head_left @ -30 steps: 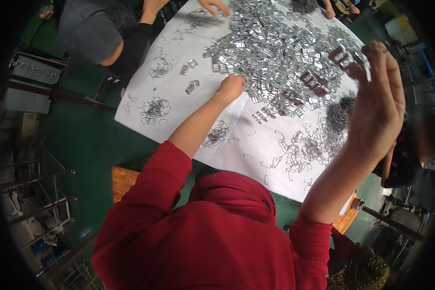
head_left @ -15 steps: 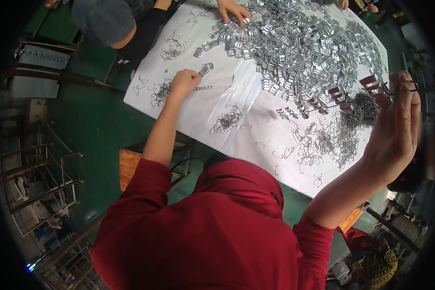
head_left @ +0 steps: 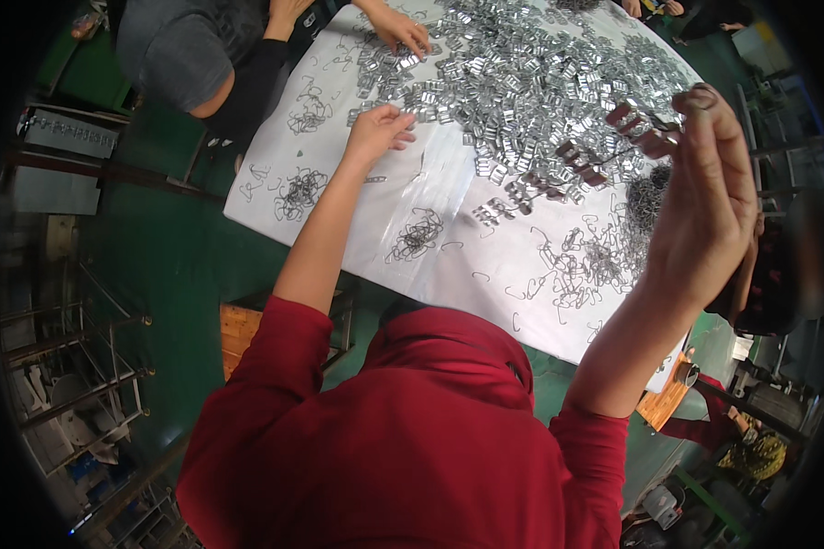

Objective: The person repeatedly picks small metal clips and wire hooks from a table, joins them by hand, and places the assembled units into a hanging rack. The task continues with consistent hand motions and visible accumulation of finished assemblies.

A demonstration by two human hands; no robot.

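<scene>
Up at the right, my right hand (head_left: 705, 183) is closed, thumb against fingers, on one end of a chain of metal clips (head_left: 577, 163). The chain slants down to the left from my fingertips, its far end over the white table (head_left: 462, 261). My left hand (head_left: 380, 134) reaches over the table's left half, fingers apart, holding nothing that I can see. Just beyond it spreads a big pile of shiny bent metal clips (head_left: 522, 91). A short metal strip (head_left: 375, 179) lies beside my left wrist.
Bent wire hooks lie in heaps: one left of my forearm (head_left: 299, 194), one near the middle (head_left: 417, 235), and a wide scatter at right (head_left: 590, 265). Across the table a co-worker's hand (head_left: 398, 32) reaches into the clips. A wooden stool (head_left: 238, 339) stands below the table's left edge.
My right hand has moved left with the chain hanging from it. My left hand has shifted right and slightly away from me, and its fingers have spread. The co-worker's hand has moved left.
</scene>
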